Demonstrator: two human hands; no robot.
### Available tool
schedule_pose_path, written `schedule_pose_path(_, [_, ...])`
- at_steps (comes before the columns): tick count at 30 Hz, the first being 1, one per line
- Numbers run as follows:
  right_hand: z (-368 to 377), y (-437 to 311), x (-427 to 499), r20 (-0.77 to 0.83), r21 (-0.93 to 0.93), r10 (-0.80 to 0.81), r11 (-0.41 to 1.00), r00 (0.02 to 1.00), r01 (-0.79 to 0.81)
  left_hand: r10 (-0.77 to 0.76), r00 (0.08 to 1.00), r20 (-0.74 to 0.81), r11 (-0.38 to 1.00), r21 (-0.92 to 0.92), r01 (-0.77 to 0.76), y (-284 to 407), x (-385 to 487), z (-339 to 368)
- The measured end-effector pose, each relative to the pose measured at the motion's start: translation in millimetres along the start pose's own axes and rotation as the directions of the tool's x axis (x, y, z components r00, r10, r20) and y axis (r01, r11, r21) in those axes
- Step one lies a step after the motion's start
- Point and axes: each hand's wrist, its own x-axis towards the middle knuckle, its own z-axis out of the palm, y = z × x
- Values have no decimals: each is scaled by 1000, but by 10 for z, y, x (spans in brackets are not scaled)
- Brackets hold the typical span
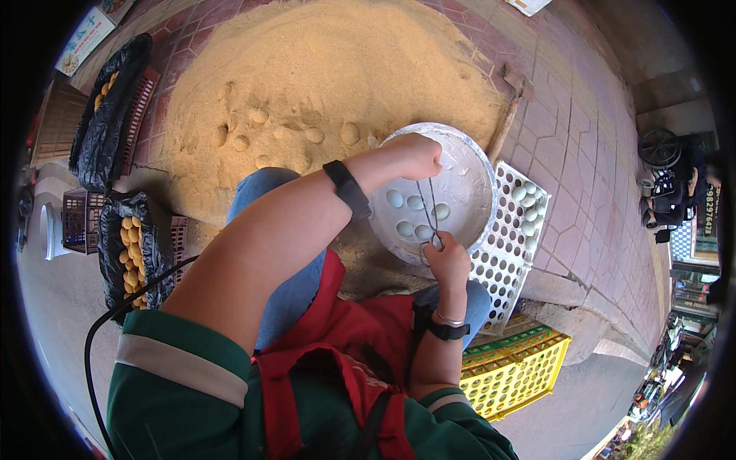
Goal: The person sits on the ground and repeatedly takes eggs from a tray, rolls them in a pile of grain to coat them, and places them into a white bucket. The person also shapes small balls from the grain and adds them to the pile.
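My left hand (422, 156) is closed over the rim side of a round metal basin (489, 172), at the upper end of a thin wire tool (428, 201). My right hand (451, 259) grips the tool's lower end at the near side of the basin. Several pale blue-green eggs (395, 198) lie in the basin around the wire. Whitish-grey paste coats the basin's inside. Whether the wire touches an egg I cannot tell. To the right, a white perforated plastic tray (499, 253) carries several more pale eggs (529, 201) at its far end.
A tan heap of husk-like grains (345, 63), with coated eggs (349, 133), spreads beyond the basin. A wooden-handled tool (506, 126) lies beside it. At left, black-lined baskets (109, 155) hold brown-coated eggs (132, 247). A yellow crate (517, 374) sits at right; a black cable (92, 339) hangs left.
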Motion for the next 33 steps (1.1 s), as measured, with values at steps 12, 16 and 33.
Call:
schedule_pose_path(12, [214, 116, 107, 24, -77, 4, 997, 1000, -3, -42, 997, 64, 998, 40, 40, 30, 11, -40])
schedule_pose_path(16, [135, 181, 84, 52, 19, -18, 1000, 998, 17, -66, 995, 77, 997, 50, 62, 21, 16, -48])
schedule_pose_path(33, [-698, 446, 9, 87, 135, -121, 985, 989, 109, -51, 999, -19, 999, 9, 51, -9, 9, -173])
